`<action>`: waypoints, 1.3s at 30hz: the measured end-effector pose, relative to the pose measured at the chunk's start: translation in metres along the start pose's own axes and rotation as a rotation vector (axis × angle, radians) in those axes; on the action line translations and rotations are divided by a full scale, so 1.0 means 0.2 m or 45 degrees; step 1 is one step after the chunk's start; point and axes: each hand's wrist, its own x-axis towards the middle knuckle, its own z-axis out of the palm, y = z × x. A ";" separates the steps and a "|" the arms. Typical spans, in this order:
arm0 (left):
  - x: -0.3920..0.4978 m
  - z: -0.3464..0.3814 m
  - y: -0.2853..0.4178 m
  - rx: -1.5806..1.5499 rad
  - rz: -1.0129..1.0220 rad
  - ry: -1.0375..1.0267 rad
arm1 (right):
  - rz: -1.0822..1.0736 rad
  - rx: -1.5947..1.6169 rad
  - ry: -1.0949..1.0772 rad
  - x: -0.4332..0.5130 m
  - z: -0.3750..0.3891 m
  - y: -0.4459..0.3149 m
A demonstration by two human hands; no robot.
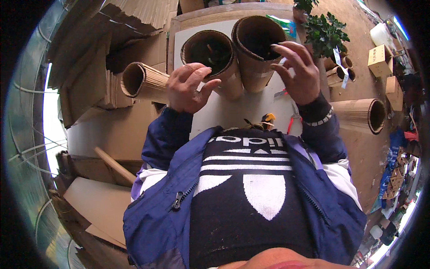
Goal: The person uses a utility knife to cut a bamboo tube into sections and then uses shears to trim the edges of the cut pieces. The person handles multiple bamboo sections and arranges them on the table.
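Two upright rolled corrugated-cardboard tubes stand side by side on a pale board (208, 116) in front of me. Dark leafy material and a stem show inside the left tube (230, 85); the inside of the right tube (257, 75) is dark. My left hand (189, 89) is at the near rim of the left tube, thumb and fingers apart. Over the right rim of the other tube is my right hand (299, 74), its fingers spread and its thumb outside the wall. Neither hand visibly holds anything, and whether the fingertips touch the cardboard is hard to tell.
Red-handled pruning shears (295, 117) and a yellow-and-black tool (268, 119) lie near my chest. More cardboard tubes lie left (146, 80) and right (359, 114). Stacked cardboard sheets (134, 33) fill the left side. A leafy potted plant (324, 33) stands at the back right.
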 end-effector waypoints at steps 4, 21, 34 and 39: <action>0.04 0.02 -0.02 -0.140 -0.051 0.065 | 0.274 -0.032 0.092 -0.26 -0.03 0.18; 0.50 0.18 -0.04 -0.259 0.004 -0.524 | 1.789 -0.505 -0.623 -1.73 0.08 0.87; 0.50 0.20 -0.05 -0.341 -0.069 -0.447 | 1.709 -0.950 -0.701 -1.69 0.28 0.72; 0.58 0.08 -0.08 -0.367 -0.069 -0.615 | 1.646 -0.929 -0.869 -1.73 0.21 0.85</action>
